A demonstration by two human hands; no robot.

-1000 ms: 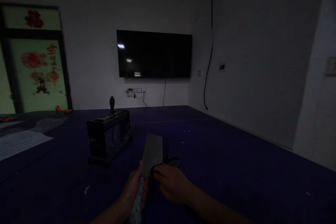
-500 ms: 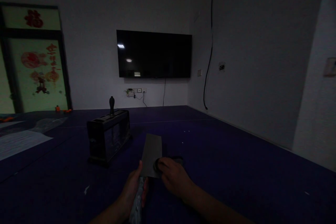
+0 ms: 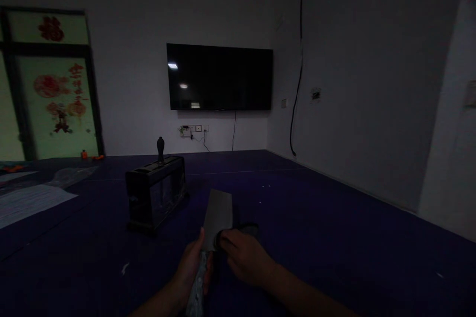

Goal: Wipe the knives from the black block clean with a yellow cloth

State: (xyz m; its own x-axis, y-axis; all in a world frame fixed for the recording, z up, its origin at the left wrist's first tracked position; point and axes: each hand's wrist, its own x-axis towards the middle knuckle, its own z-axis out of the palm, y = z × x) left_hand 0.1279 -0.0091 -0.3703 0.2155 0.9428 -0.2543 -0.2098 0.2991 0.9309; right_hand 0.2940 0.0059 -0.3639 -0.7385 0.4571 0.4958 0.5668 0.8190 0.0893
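My left hand [image 3: 189, 267] is wrapped round the patterned handle of a cleaver [image 3: 219, 210], the thumb lying along the base of its blade. The broad grey blade points up and away from me. Against the lower right of the blade, my right hand [image 3: 247, 257] pinches a small dark round object [image 3: 217, 240], mostly covered by my fingers. Just behind that hand lies a flat dark thing with a curved rim [image 3: 251, 229], partly hidden. Further left stands a black knife block [image 3: 156, 193] with see-through sides; one black handle [image 3: 160, 146] sticks up from it.
All this is on a dark blue-purple table [image 3: 316, 237]. Printed paper [image 3: 33, 203] and clear plastic wrapping [image 3: 72, 177] lie at the left. Small orange items [image 3: 91, 156] sit at the far left edge. A television [image 3: 219, 77] hangs on the back wall.
My right hand has slid the small dark object slightly down the blade, toward the handle. The whole view has shifted a little; my left grip stays the same.
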